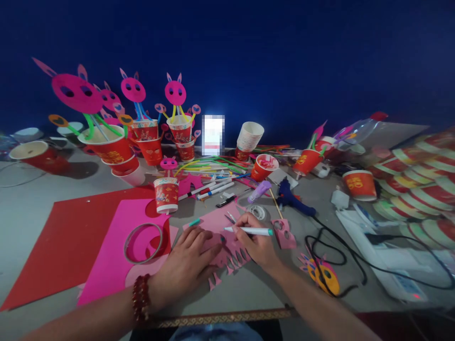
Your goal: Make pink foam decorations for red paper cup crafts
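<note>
A pink paper sheet (209, 222) with shapes cut out along its near edge lies on the table before me. My left hand (194, 253) rests flat on its left part, fingers spread. My right hand (256, 241) grips a white marker (254, 231) with a teal end, its tip pointing left over the sheet. A teal marker cap (194, 222) lies just beyond my left fingers. Scissors (230, 217) lie by my right fingertips, partly hidden. A roll of clear tape (256, 212) sits beyond my right hand.
Red card (71, 237), magenta card (106, 255) and a tape ring (143, 243) lie at left. Paper-cup figures (166, 194) stand behind. A blue glue gun (293, 199) with a looping black cable and a power strip (401, 284) are on the right. Stacked cups (419, 189) fill the far right.
</note>
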A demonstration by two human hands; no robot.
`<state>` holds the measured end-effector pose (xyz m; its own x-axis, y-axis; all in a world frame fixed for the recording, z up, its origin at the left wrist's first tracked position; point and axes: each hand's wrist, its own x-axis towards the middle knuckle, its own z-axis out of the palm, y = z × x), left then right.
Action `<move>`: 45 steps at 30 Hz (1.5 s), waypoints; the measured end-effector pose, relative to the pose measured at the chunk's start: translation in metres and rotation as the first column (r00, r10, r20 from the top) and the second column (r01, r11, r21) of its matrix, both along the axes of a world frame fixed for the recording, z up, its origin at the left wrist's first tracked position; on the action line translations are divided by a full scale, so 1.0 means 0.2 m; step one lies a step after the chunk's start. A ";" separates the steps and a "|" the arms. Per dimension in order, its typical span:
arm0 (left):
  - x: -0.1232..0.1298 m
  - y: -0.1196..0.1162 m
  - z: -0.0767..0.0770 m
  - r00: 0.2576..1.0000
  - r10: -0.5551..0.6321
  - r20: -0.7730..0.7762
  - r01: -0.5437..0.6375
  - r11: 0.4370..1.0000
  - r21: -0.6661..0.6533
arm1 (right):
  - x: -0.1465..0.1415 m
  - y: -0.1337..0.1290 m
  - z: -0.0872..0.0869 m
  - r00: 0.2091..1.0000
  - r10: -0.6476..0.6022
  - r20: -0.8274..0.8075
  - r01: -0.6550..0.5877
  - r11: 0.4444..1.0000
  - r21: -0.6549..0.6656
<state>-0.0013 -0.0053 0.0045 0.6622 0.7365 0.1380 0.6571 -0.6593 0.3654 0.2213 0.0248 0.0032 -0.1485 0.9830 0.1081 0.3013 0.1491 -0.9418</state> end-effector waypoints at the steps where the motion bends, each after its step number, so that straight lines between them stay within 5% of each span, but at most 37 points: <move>1: 0.00 0.00 0.00 1.000 -0.001 0.007 0.001 1.000 0.006 | 0.00 0.00 0.00 1.000 -0.008 -0.014 0.009 1.000 0.004; 11: -0.11 -0.07 0.12 0.991 0.014 -0.133 -0.005 0.998 0.068 | 0.01 0.01 0.02 0.998 0.013 -0.064 -0.009 0.998 0.067; 25: -0.10 -0.07 0.06 0.974 -0.018 -0.226 0.024 0.999 0.022 | -0.04 -0.04 0.13 0.991 0.115 -0.063 -0.116 0.993 -0.026; 35: -0.12 -0.06 0.02 0.986 -0.022 -0.166 0.023 1.000 0.004 | -0.14 -0.04 -0.01 0.998 0.047 0.037 -0.050 0.993 0.106; 45: -0.12 -0.06 0.01 0.985 -0.034 -0.172 0.032 0.999 -0.016 | -0.13 -0.05 -0.01 0.991 0.095 0.090 -0.102 0.992 0.075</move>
